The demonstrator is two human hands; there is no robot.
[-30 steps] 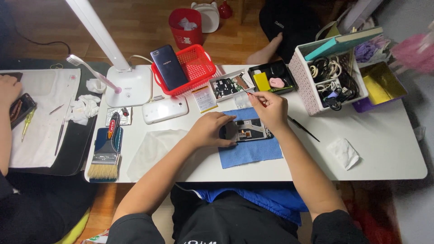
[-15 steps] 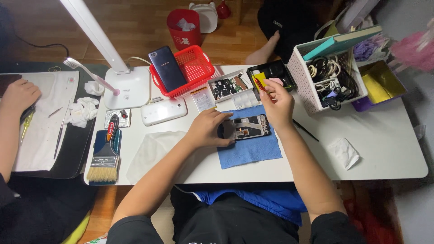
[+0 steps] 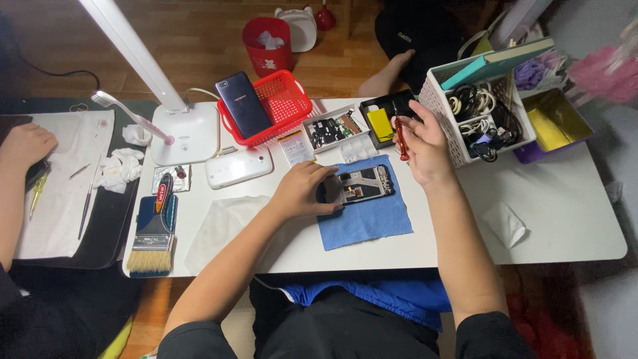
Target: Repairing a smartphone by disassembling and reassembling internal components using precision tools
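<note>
Opened black smartphone point(image 3: 362, 184), back cover off and circuit boards showing, lies on the blue microfibre cloth point(image 3: 364, 216) at the middle of our white table point(image 3: 558, 206). Our left hand point(image 3: 302, 191) rests on its left end, fingers curled over the edge and pressing it down onto the cloth. Our right hand point(image 3: 425, 143) is raised just above and to the right of the phone, fingers closed around a small red-handled screwdriver point(image 3: 401, 138) held upright, tip pointing down and not touching the phone.

As we judge it, the work is somewhere in the middle: the phone is already open and its insides laid bare, while the tool is in hand and not yet set to any screw. Parts sit in the small clear compartment tray point(image 3: 334, 130) just beyond the cloth, beside a black tray with a yellow piece point(image 3: 380, 123). Further out we see a red plastic basket point(image 3: 282, 106) bearing a dark blue phone point(image 3: 241, 105), a white desk lamp base point(image 3: 185, 133), and a white box of tangled cables point(image 3: 480, 114). At the far left another person's hand point(image 3: 25, 143) rests on a black mat point(image 3: 106, 219).
</note>
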